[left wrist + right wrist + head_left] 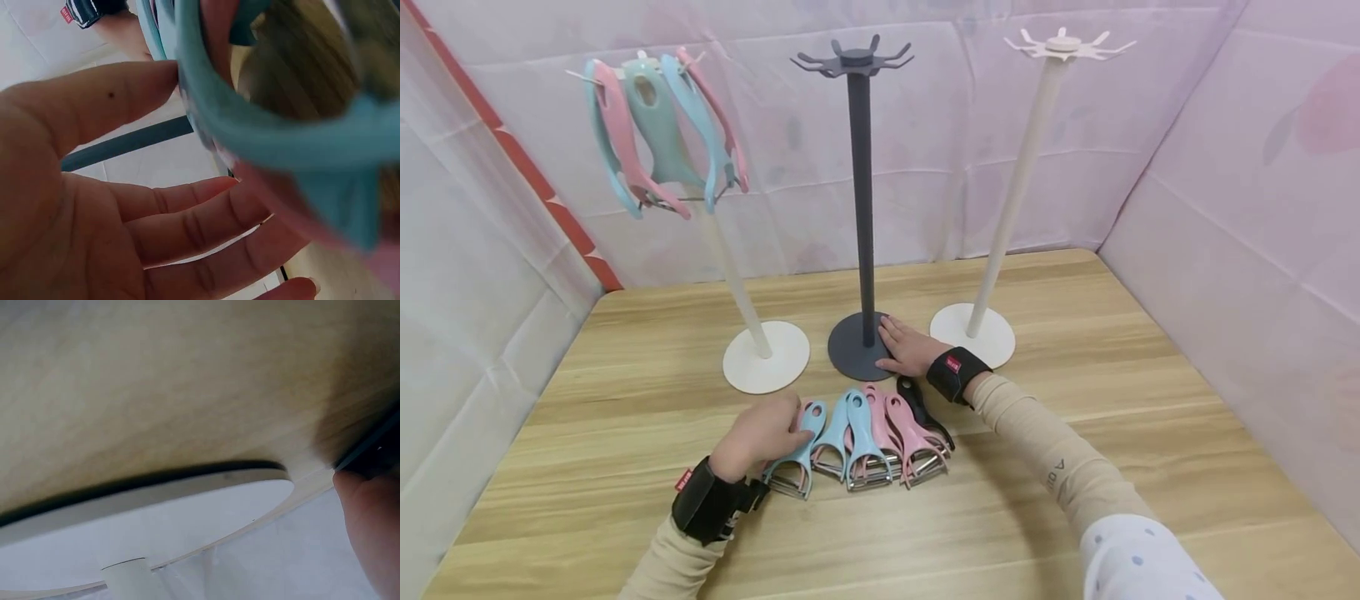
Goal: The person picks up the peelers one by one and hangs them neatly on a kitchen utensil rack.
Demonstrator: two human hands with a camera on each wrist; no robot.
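Note:
A row of several peelers lies on the wooden table (1075,350) in front of me: blue ones, pink ones (910,437) and a black one (921,408). My left hand (760,433) is at the row's left end. Its thumb tip touches the handle of the leftmost blue peeler (797,454). In the left wrist view the palm (94,219) faces the camera with loosely extended fingers (187,219), and the blue peeler (281,137) sits blurred just past the thumb. My right hand (906,346) lies flat on the round base of the dark grey stand (853,346).
Left of the grey stand is a white stand (766,357) with several pink, teal and blue peelers (658,133) on its hooks. The white stand on the right (992,333) has bare hooks; its base (144,531) fills the right wrist view. Fabric walls enclose the table.

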